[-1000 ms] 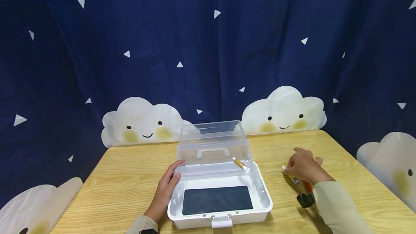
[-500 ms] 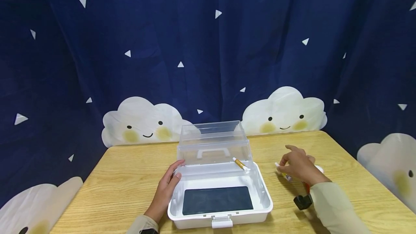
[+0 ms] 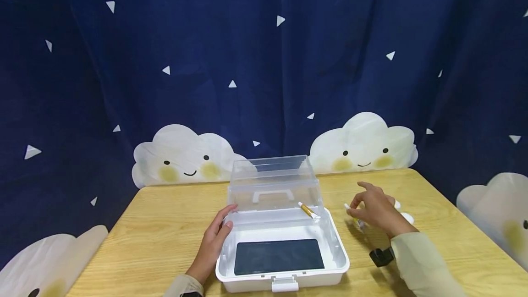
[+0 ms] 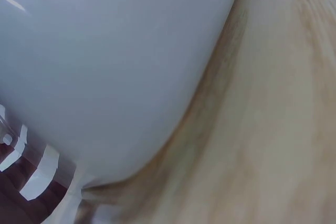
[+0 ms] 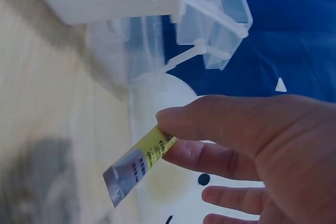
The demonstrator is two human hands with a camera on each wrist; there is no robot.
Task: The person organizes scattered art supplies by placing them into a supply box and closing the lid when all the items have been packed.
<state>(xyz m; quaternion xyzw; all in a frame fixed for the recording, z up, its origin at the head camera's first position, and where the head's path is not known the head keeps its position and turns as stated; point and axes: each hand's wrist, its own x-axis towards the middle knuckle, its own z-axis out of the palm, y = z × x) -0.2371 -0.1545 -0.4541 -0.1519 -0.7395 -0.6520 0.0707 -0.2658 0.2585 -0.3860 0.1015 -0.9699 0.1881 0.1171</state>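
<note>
My right hand [image 3: 373, 212] pinches a small yellow squeeze tube [image 5: 142, 161] between thumb and forefinger, above the table to the right of the box. In the right wrist view its flat grey crimped end points down and left, with printing on its side. My left hand [image 3: 212, 239] rests at the left side of the white plastic box [image 3: 247, 284], fingers straight along its back left corner and thumb at the rim. The clear lid [image 3: 272, 194] stands raised at the back. A golden tube [image 3: 308, 211] with a white cap lies at the box's back right.
A dark flat rectangular slab [image 3: 280, 256] lies on the box floor. The box has a white front latch [image 3: 284, 283]. White rounded objects [image 3: 407, 217] lie on the wooden table [image 3: 165, 228] behind my right wrist. A dark blue curtain [image 3: 255, 58] hangs behind.
My right hand has moved left toward the box with the yellow tube, uncovering the white objects behind it. My left hand stays at the box.
</note>
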